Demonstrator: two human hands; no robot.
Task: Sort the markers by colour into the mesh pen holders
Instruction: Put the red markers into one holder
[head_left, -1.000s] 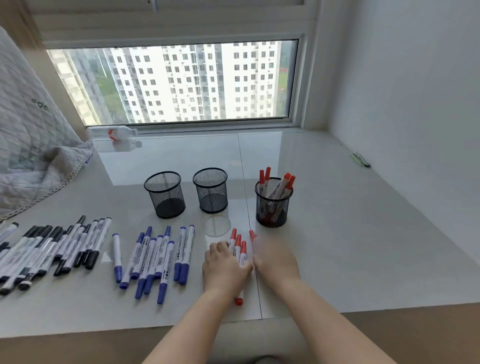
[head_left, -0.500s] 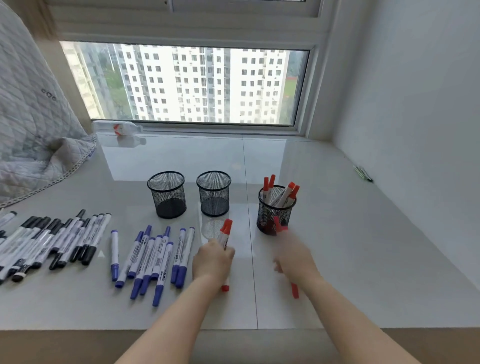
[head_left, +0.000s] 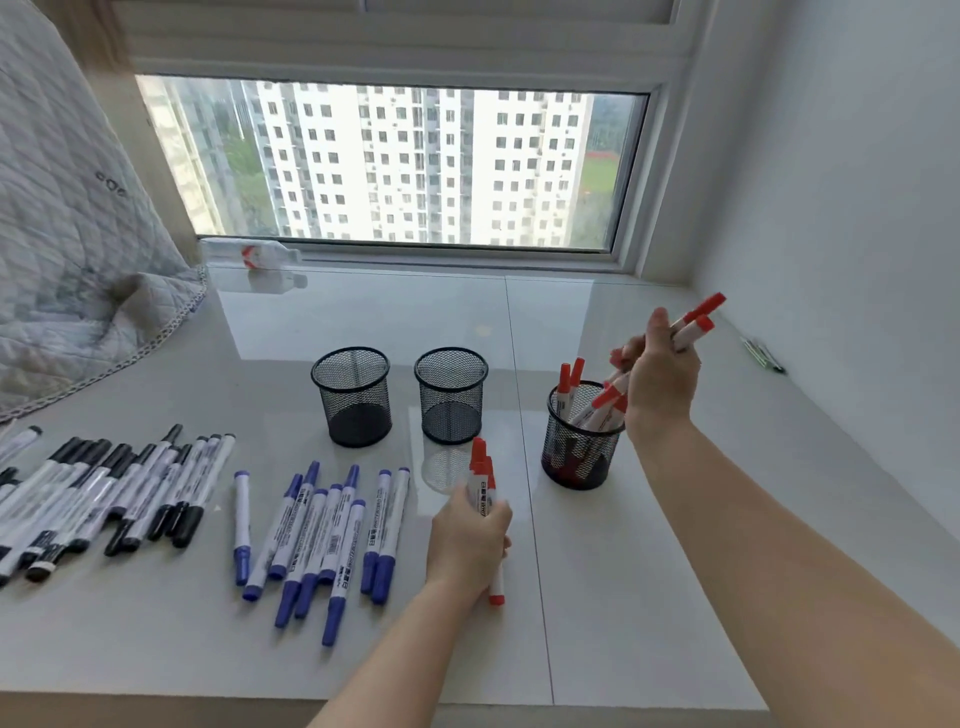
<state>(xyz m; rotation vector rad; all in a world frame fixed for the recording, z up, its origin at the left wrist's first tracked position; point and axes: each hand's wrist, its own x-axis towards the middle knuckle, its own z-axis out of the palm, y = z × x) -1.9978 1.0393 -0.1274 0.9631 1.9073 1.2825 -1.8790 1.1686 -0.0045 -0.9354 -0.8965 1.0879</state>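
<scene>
Three black mesh pen holders stand in a row on the white sill. The left holder (head_left: 350, 395) and middle holder (head_left: 451, 395) look empty. Several red markers stick out of the right holder (head_left: 579, 447). My right hand (head_left: 660, 379) is raised just above and right of that holder and grips two red markers (head_left: 696, 322) pointing up to the right. My left hand (head_left: 467, 540) holds a small bunch of red markers (head_left: 482, 478) upright, low over the sill in front of the middle holder. Blue markers (head_left: 322, 540) and black markers (head_left: 104, 493) lie in groups at the left.
A quilted blanket (head_left: 67, 260) hangs over the sill's left end. A plastic bottle (head_left: 249, 254) lies by the window frame. A small dark object (head_left: 763, 353) lies against the right wall. The sill's front edge (head_left: 208, 699) runs just below the markers.
My right hand rose from the sill with red markers to above the right holder. My left hand kept its bunch of red markers upright, nearly in place.
</scene>
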